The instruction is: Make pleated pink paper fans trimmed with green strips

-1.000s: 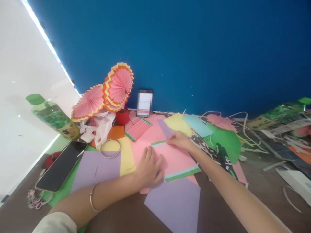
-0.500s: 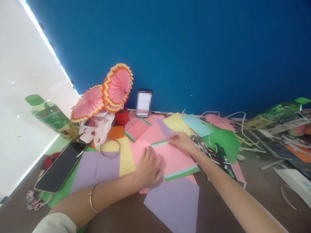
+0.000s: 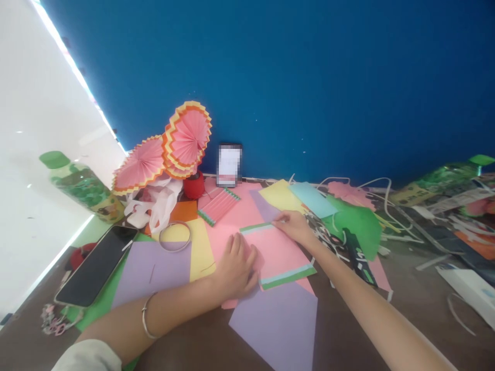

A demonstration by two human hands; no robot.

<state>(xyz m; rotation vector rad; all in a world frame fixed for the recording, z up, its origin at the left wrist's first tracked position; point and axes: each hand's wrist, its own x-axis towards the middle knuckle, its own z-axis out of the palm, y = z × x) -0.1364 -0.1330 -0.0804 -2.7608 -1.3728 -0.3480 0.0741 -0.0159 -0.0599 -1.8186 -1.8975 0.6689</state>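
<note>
Lying flat at the centre of the frame, the pink sheet (image 3: 276, 252) is smooth matte paper, a rectangle edged with pale blue and green strips. The left hand (image 3: 235, 270) presses palm-down on its near left corner, fingers loosely spread, gripping nothing. The right hand (image 3: 294, 226) reaches to the far edge, fingertips pressed together on the striped border. Pleated pink paper fans (image 3: 170, 149) stand at upper left.

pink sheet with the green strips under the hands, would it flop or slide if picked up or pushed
The pink sheet looks thin and flat, so it would probably droop. It lies on other loose papers, so a push would likely slide it; the left hand presses it down while the right hand touches its far edge.
</note>
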